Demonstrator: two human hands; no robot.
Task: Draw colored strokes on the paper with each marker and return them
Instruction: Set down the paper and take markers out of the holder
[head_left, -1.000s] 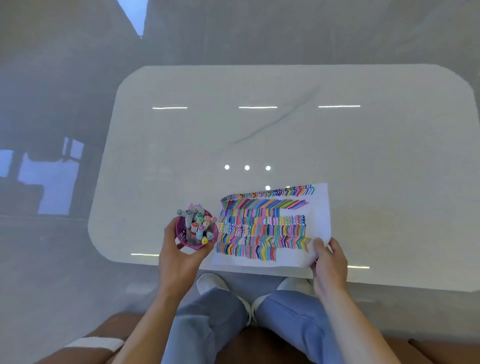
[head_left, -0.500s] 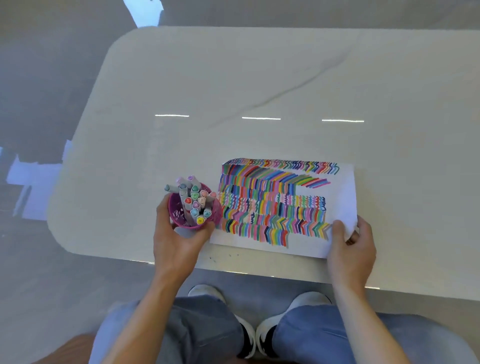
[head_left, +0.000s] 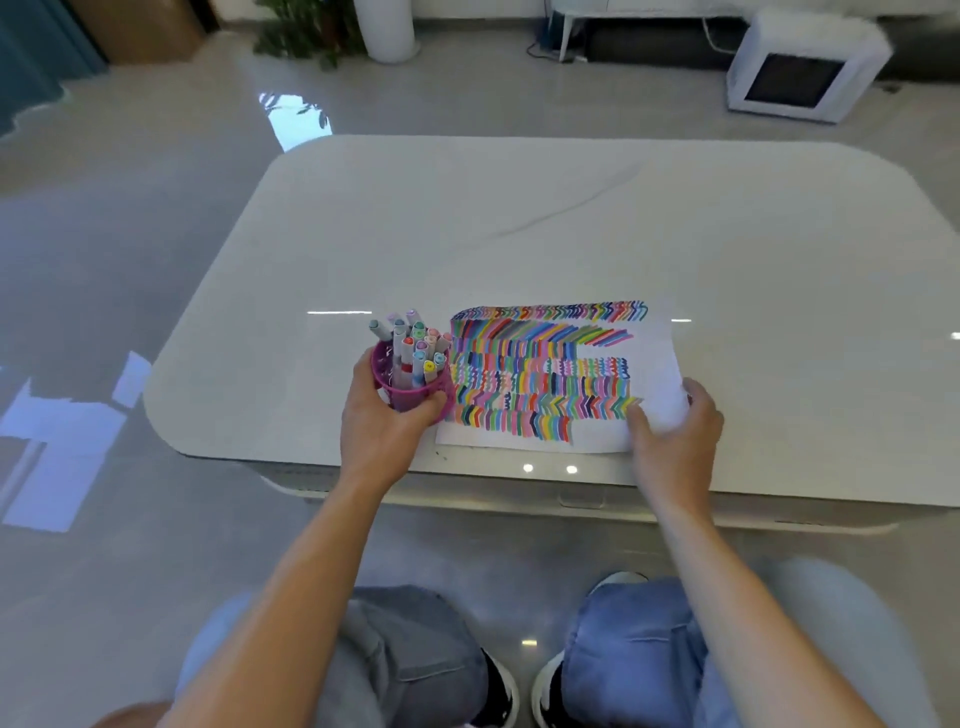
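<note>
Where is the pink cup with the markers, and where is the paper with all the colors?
pink cup (head_left: 410, 397), head view, on its mesh front wall between the fingers.
paper (head_left: 655, 358), head view, on the blank white strip at its right side.

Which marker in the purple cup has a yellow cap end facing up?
The marker at the cup's near rim, closest to the left hand: its cap end is yellow, while its neighbours show blue, pink, green or red.
</note>
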